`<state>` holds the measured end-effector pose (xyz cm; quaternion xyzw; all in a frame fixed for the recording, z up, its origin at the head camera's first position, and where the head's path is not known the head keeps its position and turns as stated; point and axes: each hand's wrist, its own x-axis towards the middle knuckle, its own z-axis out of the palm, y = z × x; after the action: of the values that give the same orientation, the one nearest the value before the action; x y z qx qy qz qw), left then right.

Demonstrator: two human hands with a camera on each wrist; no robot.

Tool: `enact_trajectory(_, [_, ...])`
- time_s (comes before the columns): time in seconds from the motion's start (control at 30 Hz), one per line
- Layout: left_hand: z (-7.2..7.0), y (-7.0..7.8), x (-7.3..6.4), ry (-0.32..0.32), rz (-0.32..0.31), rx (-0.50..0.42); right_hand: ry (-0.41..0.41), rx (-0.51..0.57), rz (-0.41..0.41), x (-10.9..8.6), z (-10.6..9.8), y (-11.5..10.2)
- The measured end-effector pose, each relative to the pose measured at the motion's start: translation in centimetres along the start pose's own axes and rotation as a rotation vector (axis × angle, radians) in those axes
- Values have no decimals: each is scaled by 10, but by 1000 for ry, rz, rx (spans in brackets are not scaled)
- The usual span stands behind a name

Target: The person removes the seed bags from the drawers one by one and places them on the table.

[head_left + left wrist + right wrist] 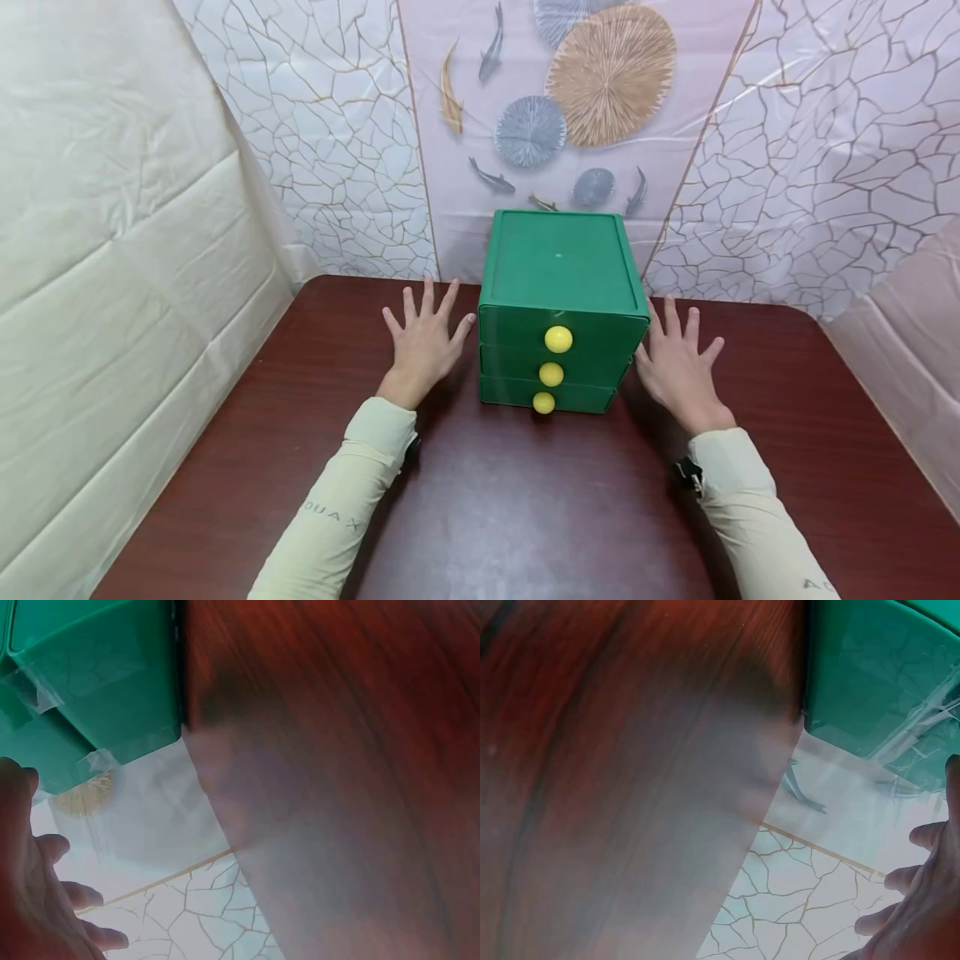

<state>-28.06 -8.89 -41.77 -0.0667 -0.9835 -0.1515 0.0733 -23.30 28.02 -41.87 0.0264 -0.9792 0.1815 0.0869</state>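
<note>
Head view: A green three-drawer cabinet (558,262) stands upright at the rear edge of a dark worktop (487,508), roughly midway between its two back corners, flanked by a person's left hand (423,342) and right hand (681,371). Neither hand grasps anything; fingers are spread, one hand close beside each side of the cabinet, though whether either touches it cannot be told. By the look of things, the hands are placed and the drawers (513,362) sit closed, while no hold on the cabinet or its yellow knobs (558,339) is made yet. Only the head view takes in the knobs and both hands together. The wrist views add what it misses: clear tape (919,724) on both side walls, and the cabinet's base appearing to reach the worktop's rear edge, in front of a patterned backdrop (337,142).
</note>
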Motion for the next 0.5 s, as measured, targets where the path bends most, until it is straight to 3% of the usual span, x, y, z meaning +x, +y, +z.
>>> enact_trajectory(0.3, [-10, 3, -4, 40, 28, -34, 13, 13, 10, -2, -8, 1])
enact_trajectory(0.5, [-20, 6, -16, 48, 83, -34, 51, 56, 5, -15, -15, -7])
